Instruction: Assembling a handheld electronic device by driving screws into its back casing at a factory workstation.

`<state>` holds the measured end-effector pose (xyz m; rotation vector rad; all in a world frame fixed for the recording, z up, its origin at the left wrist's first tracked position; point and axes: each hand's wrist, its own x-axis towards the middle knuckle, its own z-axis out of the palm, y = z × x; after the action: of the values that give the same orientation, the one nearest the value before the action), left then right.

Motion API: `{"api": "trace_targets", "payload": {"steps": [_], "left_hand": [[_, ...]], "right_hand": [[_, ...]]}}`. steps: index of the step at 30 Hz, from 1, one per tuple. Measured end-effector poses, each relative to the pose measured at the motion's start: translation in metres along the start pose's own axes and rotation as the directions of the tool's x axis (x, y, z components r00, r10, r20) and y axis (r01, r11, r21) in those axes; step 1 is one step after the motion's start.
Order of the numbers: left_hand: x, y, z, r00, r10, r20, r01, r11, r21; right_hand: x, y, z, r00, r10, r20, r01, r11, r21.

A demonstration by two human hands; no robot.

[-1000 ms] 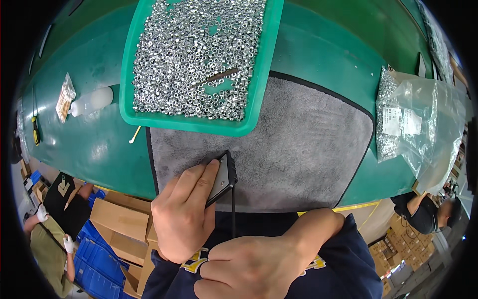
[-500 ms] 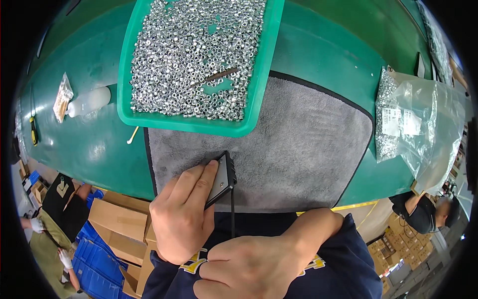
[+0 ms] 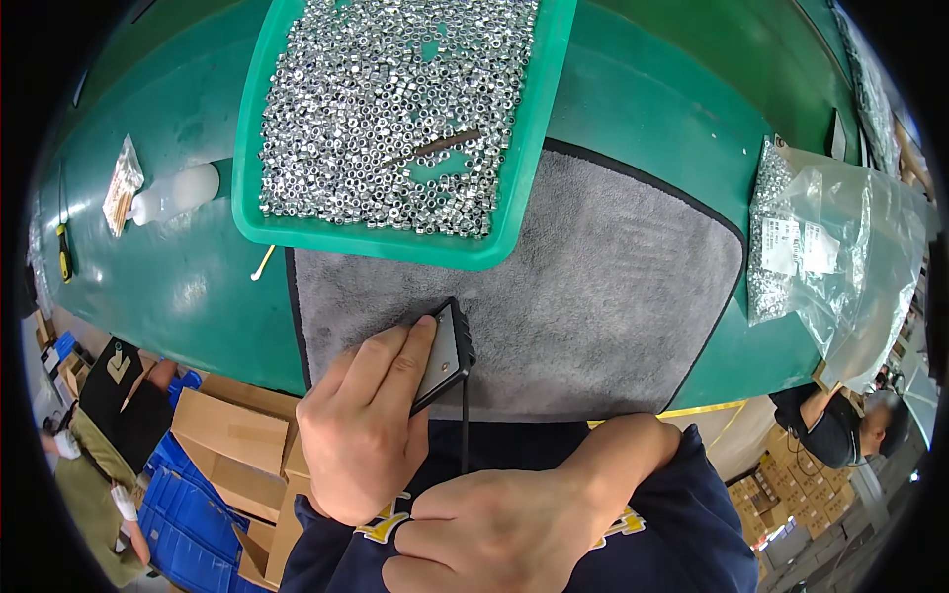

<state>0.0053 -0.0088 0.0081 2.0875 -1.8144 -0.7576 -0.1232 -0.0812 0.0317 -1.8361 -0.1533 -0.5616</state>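
My left hand (image 3: 366, 425) is closed round a flat black-edged device with a grey metal face (image 3: 445, 358), tilted up over a grey cloth (image 3: 593, 306). A black cable (image 3: 465, 425) runs from the device down toward my body and passes out of sight at my right hand (image 3: 489, 529). That hand is curled against my front with its back up; the fingertips are hidden, so what they grip cannot be made out. Beyond the device, a green tray (image 3: 371, 253) full of small silver nuts (image 3: 376, 109) overlaps the cloth. A thin dark brown strip (image 3: 447, 143) lies on the nuts.
On the green table (image 3: 643, 109) at right lies a clear bag of metal parts (image 3: 781, 237). Leftward are a whitish bottle (image 3: 183, 198), a packet of swabs (image 3: 123, 188), a loose swab (image 3: 262, 263) and a screwdriver (image 3: 65, 252). Cartons (image 3: 232, 435), blue bins (image 3: 193, 529) and co-workers surround the table.
My two hands and the device stay almost still. The view shifts slightly, so the tray sits a little higher and further right. At lower left, a co-worker's gloved hands have moved.
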Motion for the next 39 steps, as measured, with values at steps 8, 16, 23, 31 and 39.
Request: {"api": "trace_targets", "payload": {"steps": [8, 16, 23, 31, 39], "left_hand": [[0.002, 0.006, -0.003, 0.999, 0.013, -0.051, -0.016, 0.998, -0.055], [-0.008, -0.009, -0.006, 0.977, 0.063, -0.202, -0.080, 0.994, -0.078], [-0.046, -0.024, -0.007, 0.977, -0.202, -0.068, 0.043, 0.502, -0.863], [-0.064, -0.017, 0.016, 0.947, -0.301, -0.112, -0.073, 0.138, -0.988], [-0.059, -0.014, 0.022, 0.933, -0.358, -0.045, -0.062, -0.035, -0.998]], "right_hand": [[0.012, 0.002, 0.027, 0.769, -0.233, -0.596, 0.133, 0.969, -0.208], [-0.022, -0.058, 0.008, 0.988, -0.071, -0.135, 0.034, 0.965, -0.259], [-0.070, -0.016, -0.012, 0.942, 0.262, -0.212, -0.327, 0.555, -0.765], [-0.067, 0.022, -0.012, 0.968, 0.077, -0.237, -0.235, 0.605, -0.761], [-0.058, 0.017, 0.001, 0.937, 0.288, -0.195, -0.346, 0.830, -0.437]]}}
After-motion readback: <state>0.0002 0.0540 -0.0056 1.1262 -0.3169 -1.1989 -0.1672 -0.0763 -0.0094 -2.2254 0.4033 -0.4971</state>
